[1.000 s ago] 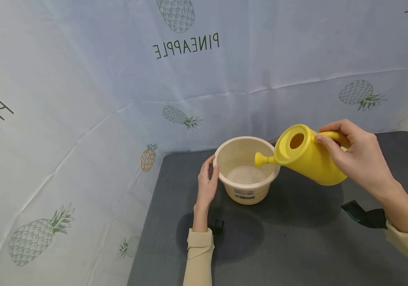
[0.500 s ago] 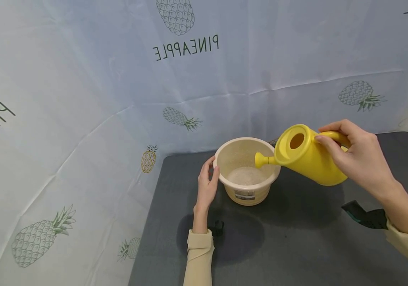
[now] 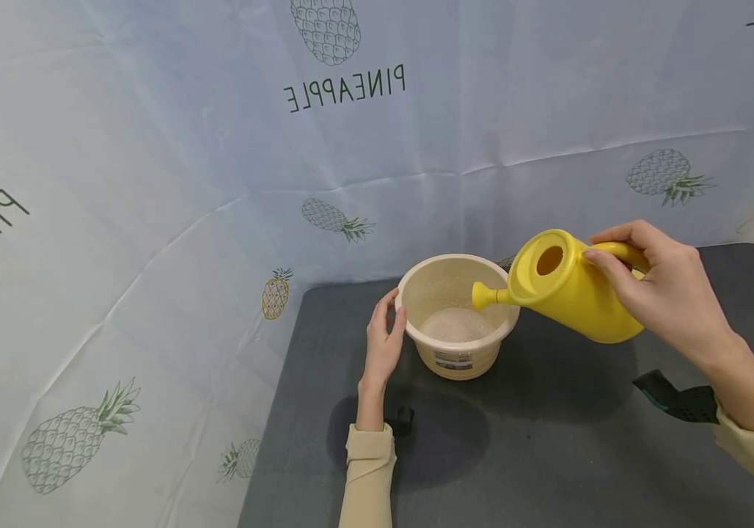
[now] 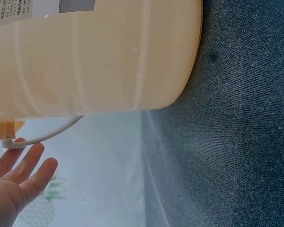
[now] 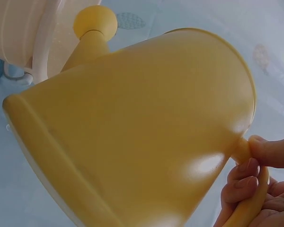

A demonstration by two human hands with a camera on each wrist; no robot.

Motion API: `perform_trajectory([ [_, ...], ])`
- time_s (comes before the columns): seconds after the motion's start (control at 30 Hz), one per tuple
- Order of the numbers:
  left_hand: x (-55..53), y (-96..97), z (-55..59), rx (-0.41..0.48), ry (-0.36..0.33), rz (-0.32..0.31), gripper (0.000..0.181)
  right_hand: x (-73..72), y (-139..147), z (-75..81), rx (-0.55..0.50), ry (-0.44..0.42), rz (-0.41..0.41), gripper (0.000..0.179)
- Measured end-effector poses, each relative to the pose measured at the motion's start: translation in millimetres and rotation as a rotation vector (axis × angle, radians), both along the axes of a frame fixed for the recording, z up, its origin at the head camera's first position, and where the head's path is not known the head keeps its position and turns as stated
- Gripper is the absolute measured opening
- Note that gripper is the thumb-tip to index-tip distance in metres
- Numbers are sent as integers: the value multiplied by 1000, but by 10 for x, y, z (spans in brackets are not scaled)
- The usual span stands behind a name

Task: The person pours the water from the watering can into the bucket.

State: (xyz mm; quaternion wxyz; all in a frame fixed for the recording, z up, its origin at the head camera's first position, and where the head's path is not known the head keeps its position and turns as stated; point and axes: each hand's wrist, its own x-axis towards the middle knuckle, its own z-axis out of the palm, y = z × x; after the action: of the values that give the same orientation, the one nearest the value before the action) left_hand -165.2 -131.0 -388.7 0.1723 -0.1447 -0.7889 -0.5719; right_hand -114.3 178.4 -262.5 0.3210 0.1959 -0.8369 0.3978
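A yellow watering can tilts above the table, its spout and round sprinkler head reaching over the open top of a beige plastic bucket. My right hand grips the can's handle, thumb on top and fingers curled beneath. The bucket stands upright on the table, its inner floor pale and finely speckled. At its left rim rests my left hand, thumb and fingertips spread along the outside. In the left wrist view the fingers lie loosely extended near the bucket's wire handle.
The dark table runs to a pale curtain printed with pineapples behind and at the left. Below the right hand, a black strap-like piece sticks out from the wrist. A small black piece shows beside the left wrist.
Both hands, the watering can and the bucket keep their places. Only the speckling on the bucket's inner floor varies slightly between frames.
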Motion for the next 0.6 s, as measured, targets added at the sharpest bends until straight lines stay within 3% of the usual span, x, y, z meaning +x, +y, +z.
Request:
perform_trajectory([
  [0.6, -2, 10, -5, 4, -27, 3, 39, -5, 10, 8, 11, -22, -33, 20],
])
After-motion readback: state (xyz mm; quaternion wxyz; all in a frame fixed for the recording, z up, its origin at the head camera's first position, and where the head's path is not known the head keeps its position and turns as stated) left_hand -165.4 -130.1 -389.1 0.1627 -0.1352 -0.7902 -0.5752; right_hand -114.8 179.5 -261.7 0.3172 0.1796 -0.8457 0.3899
